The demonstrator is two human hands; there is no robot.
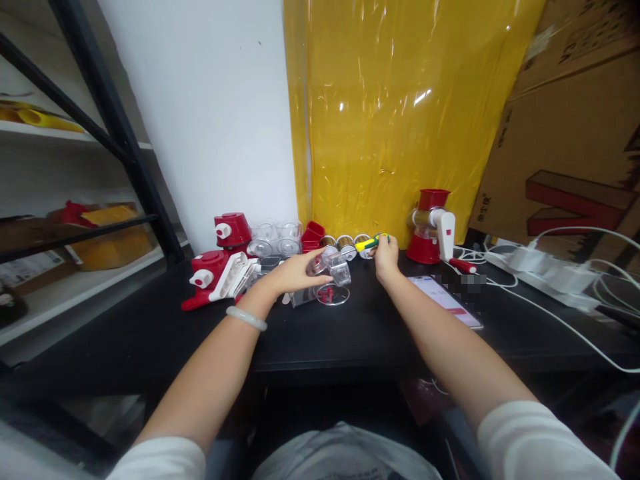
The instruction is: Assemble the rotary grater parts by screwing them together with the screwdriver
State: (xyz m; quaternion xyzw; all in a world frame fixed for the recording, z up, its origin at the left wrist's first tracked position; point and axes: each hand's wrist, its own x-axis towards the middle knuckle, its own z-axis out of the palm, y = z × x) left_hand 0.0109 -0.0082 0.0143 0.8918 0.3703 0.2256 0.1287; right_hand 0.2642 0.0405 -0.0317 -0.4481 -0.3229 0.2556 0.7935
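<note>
My left hand (295, 273) is closed round a clear plastic housing (334, 267) held just above the black table (350, 333). Under it a clear round base with a red piece (330, 295) stands on the table. My right hand (386, 256) grips a screwdriver with a yellow and green handle (371, 243), pointing left toward the clear housing. A pale bracelet (246, 318) circles my left wrist.
Red and white appliance parts (220, 273) and clear cups (275, 239) lie at the back left. Metal drum blades (345, 245) sit behind my hands. An assembled red and white grinder (433, 227) stands right, a phone (447, 301) nearer, a power strip with cables (545, 273) far right.
</note>
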